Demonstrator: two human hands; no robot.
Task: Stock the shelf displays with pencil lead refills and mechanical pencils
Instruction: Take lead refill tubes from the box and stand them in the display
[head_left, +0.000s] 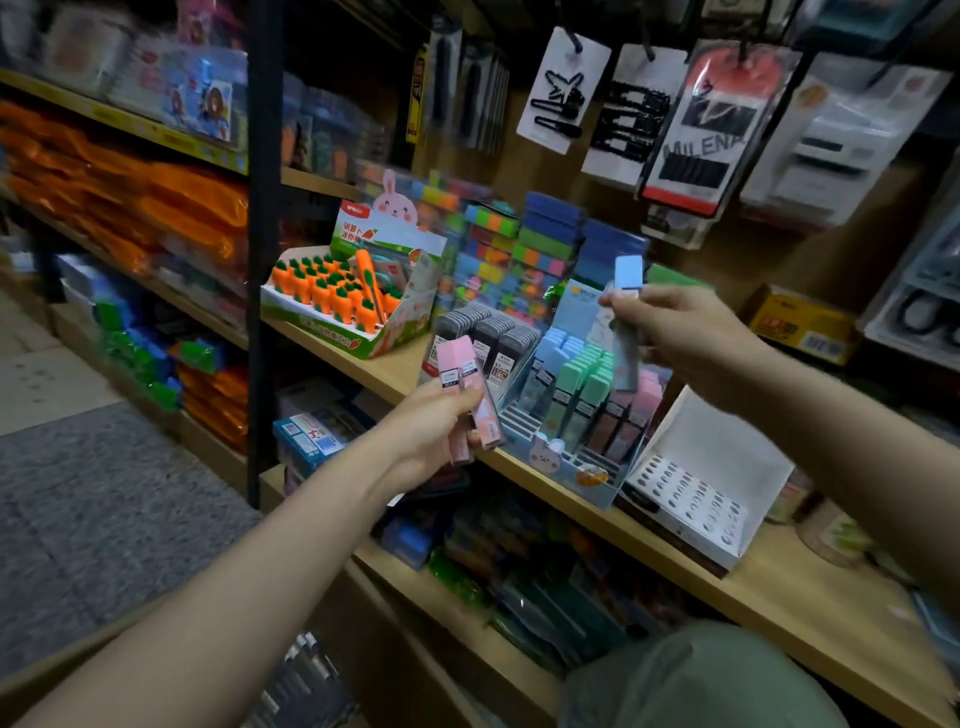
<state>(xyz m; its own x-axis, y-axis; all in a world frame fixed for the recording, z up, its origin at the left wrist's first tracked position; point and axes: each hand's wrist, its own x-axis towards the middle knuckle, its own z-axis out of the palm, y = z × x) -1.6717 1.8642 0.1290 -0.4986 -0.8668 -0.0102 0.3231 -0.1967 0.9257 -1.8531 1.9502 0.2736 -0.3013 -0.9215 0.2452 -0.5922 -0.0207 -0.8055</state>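
**Shelf stocking: both hands hold lead refill cases at the display**

The left hand (431, 431) is closed around two pink refill cases (467, 387), held upright with their caps up, just in front of the wooden shelf (675, 551) edge. The right hand (675, 332) pinches a blue refill case (627, 312) between thumb and fingers, cap up, held above the pastel display box (576, 467); the case is blurred, so whether it touches the stock below cannot be told.

The pastel display box sits on the shelf at the centre of view. It carries a rabbit figure on its front and holds rows of blue, green and pink cases standing in slots. At its 10 o'clock, just beside it, stands a batch of dark grey refill cases (488, 332). At its 4 o'clock, touching or nearly so, sits a white display tray (696, 493) with rows of round holes and its lid flap raised. At 10 o'clock further off stands a carrot box (358, 291) filled with orange carrot-shaped items. Stacks of coloured blocks (514, 249) rise behind the displays. Carded hair clips (566, 88) hang at 12 o'clock.
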